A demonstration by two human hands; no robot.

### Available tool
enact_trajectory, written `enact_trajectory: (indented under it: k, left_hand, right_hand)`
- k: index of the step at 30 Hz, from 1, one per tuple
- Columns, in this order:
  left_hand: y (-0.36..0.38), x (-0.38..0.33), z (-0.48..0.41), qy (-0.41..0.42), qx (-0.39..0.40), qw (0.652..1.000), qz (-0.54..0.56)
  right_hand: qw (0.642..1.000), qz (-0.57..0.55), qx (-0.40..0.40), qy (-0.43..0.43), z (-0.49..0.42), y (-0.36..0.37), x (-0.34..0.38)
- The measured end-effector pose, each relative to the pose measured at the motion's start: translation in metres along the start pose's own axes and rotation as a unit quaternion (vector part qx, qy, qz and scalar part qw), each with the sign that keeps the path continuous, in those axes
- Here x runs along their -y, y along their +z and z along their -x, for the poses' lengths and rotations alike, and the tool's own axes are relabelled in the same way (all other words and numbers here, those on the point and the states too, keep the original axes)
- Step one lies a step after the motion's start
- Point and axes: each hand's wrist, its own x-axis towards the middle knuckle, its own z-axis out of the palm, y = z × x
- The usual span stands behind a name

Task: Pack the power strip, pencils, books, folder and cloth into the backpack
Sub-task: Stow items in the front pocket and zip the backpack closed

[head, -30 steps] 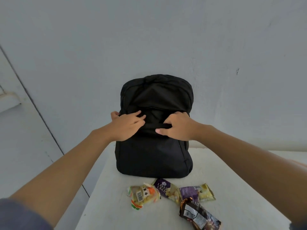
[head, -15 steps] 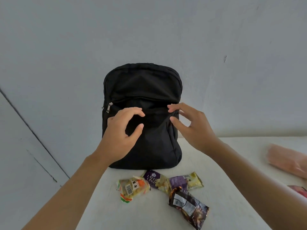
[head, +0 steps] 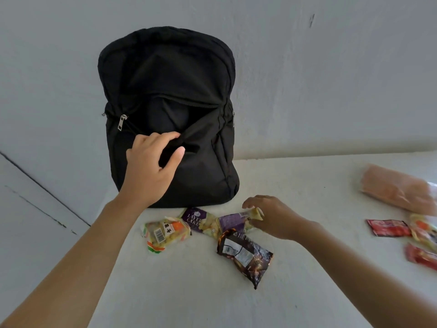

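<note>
Nearest on the white table (head: 189,292): dark brown foil snack packet (head: 243,254), lying flat, barcode label up.
Just beyond it: clear packet with orange and green print (head: 163,233), purple "Layer Cake" packet (head: 201,221) and purple-and-yellow packet (head: 236,221), in a loose row in front of the bag.
Right hand (head: 272,216): low over the table, fingers and thumb curled round the right end of the purple-and-yellow packet.
Far right: red packets (head: 387,227) and a blurred pink package (head: 397,188), well apart from the bag.
Left hand (head: 151,166): fingers hooked over the lip of the front pocket, thumb apart on the cloth below, holding the pocket open.
Black fabric backpack (head: 170,74): upright at the table's back left, against the pale wall (head: 331,79); front pocket unzipped and gaping, silver zip pull (head: 122,122) hanging at its left end.
</note>
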Motion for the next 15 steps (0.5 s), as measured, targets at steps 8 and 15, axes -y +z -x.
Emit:
enact_trajectory:
  k: [8, 15]
  left_hand:
    - [0.004, 0.001, 0.006, -0.014, 0.010, 1.000, -0.026]
    - [-0.022, -0.005, -0.001, 0.027, 0.021, 0.999, -0.039]
  right_hand:
    - [0.998, 0.054, 0.011, -0.034, -0.015, 0.008, -0.015]
    - [0.983, -0.106, -0.120, -0.090, -0.026, -0.044, 0.022]
